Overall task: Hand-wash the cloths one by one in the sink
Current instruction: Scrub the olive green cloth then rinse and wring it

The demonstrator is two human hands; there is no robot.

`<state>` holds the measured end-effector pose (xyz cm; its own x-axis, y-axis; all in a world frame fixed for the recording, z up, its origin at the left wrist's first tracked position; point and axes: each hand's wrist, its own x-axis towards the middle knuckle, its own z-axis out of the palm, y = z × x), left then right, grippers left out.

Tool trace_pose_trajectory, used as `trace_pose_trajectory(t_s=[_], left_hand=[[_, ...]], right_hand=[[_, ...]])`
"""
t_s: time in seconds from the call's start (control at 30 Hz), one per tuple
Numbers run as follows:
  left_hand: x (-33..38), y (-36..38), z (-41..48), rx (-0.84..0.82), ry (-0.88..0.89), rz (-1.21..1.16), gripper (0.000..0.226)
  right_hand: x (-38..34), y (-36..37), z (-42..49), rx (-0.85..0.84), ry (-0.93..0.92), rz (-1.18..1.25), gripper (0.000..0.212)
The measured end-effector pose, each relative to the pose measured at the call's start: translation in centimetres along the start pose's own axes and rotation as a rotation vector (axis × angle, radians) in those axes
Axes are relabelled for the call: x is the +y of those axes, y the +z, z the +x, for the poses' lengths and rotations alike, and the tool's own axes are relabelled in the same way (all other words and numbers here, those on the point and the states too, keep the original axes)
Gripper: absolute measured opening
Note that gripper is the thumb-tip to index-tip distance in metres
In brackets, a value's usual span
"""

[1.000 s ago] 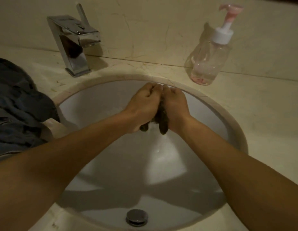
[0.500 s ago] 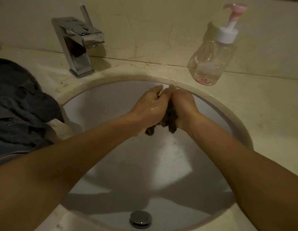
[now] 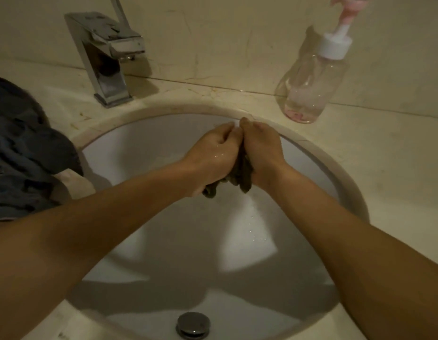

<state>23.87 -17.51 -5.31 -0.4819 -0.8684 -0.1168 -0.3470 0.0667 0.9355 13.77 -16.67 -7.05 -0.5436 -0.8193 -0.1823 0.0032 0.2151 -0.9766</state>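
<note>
Cloth (image 3: 241, 176) (dark, wet), gripped by both hands, over sink (image 3: 144, 153)

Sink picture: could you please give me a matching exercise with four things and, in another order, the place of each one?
Things
1. tap
2. soap bottle
3. small cloth
4. pile of cloths

Places
A. on the counter, left of the sink
B. gripped between the left hand and the right hand
C. behind the sink, right side
D. behind the sink, left side

Pairs: 1-D, 2-C, 3-B, 4-A
</note>
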Motion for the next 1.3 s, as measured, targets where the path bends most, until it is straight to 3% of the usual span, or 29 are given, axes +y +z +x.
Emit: trace_pose_trajectory(t_s=[0.1,0.23,0.33,0.4,0.47,0.53,0.6,0.73,0.8,0.9,0.97,1.03,1.13,1.2,1.3], left_hand=[[-1.1,-1.2,0.9,0.108,-0.033,0.026,0.049],[-1.6,-2.4,1.3,0.277,0.045,-0.112,0.045],[-0.5,-1.2,0.9,0.174,0.147,-0.096,0.042],[0.1,-0.8,0.5,0.018,0.15,-0.029,0.043],[-0.5,-1.2,0.7,-0.055,0.074,0.227,0.044],[-1.7,-1.8,1.1,-0.069,0.0,0.674,0.049],[-3.3,-2.5,1.6,-0.074,-0.008,0.974,0.049],[-4.8,-4.1,2.5,0.01,0.076,1.126,0.03],[-4.8,-4.3,2.6,0.009,0.142,1.081,0.017],[-5.5,-3.5,2.4,-0.263,0.068,1.112,0.016],[-6.8,-3.4,2.7,-0.366,-0.047,1.208,0.041],[-7.6,-3.6,3.1,-0.346,-0.077,1.266,0.061],[-7.2,-3.9,3.3,-0.288,0.021,1.239,0.047],[-6.3,-4.1,3.1,-0.276,0.014,1.261,0.041],[-5.7,-4.1,2.9,-0.377,-0.075,1.287,0.033]], right_hand=[[-0.2,1.6,-2.2,-0.042,-0.004,-0.066,0.04],[0.3,3.1,-3.5,-0.107,-0.165,-0.058,0.034],[-0.7,1.0,-2.0,-0.04,-0.079,0.003,0.057],[-1.0,-0.9,-0.7,-0.099,0.057,0.006,0.055],[-1.2,-2.0,0.2,-0.175,0.087,-0.382,0.037],[-0.4,-2.0,0.9,-0.215,-0.039,-0.915,0.035],[0.5,-1.5,1.1,-0.254,-0.158,-1.171,0.033],[0.8,-1.2,0.7,-0.244,-0.393,-1.533,0.026],[0.5,-1.1,0.4,-0.341,-0.455,-1.514,0.015],[1.7,-0.8,0.0,-0.675,-0.268,-1.526,0.019],[2.9,-1.3,0.4,-0.72,-0.224,-1.67,0.057],[3.6,-1.4,0.8,-0.625,-0.248,-1.692,0.072],[4.0,-0.2,0.8,-0.58,-0.287,-1.569,0.045],[4.1,0.3,0.2,-0.623,-0.129,-1.337,0.023],[2.7,0.1,0.3,-0.551,0.005,-0.886,0.021]])
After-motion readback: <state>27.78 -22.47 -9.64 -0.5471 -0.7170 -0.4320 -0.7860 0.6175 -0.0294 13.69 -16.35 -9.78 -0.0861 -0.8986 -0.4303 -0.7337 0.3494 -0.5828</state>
